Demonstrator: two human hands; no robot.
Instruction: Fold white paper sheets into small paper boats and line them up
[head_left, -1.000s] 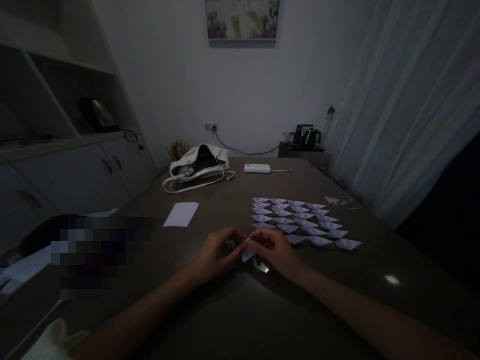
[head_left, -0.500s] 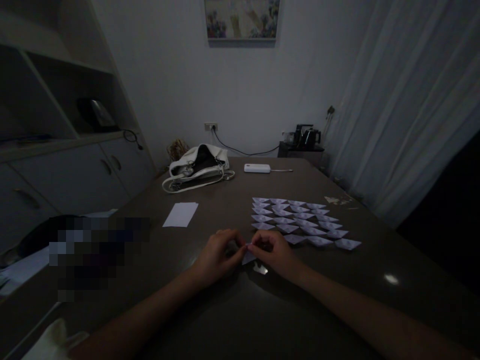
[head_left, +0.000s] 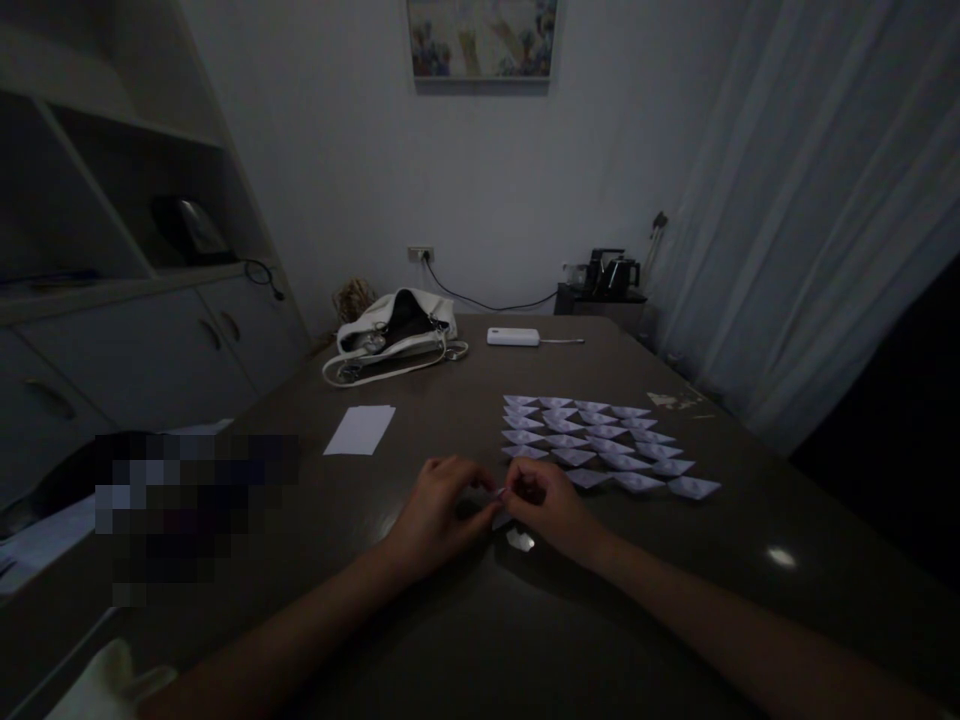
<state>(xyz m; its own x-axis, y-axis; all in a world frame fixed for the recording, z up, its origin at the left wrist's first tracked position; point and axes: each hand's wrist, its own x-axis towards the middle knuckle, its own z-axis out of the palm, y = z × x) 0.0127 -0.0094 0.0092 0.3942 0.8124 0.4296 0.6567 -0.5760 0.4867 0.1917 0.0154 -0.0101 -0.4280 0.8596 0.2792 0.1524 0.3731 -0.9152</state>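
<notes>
Holds a small folded paper (head_left: 502, 519) near the middle of the table (head_left: 450, 630), with both hands meeting at its upper edge. Pinches it with the thumb and fingertips of the left hand (head_left: 441, 512), palm hollow and fingers curled. Pinches it likewise from the other side with the right hand (head_left: 553, 506), again with fingers curled and tips closed. Cannot tell the exact fold, with fingers covering much of the paper. Cannot tell either whether it touches the table. Has a pale bright patch (head_left: 520, 540) just below the paper, on the tabletop. Has many white paper boats (head_left: 619, 446) set out in close rows beyond and to the right of the right hand, partly behind it in view. Has white sheets (head_left: 360, 430) lying flat to the left, well apart from the boats. Farther back, has a white bag (head_left: 397, 335) with its top open and straps loose on the table, and, to its right, a white power bank (head_left: 513, 337) with a short cable (head_left: 562, 341). At the far left, has more papers (head_left: 52, 535) beside a blurred, blocky area, too unclear to name. Against the wall, beyond the table, has a black kettle (head_left: 619, 276) on a dark cabinet (head_left: 600, 305).
</notes>
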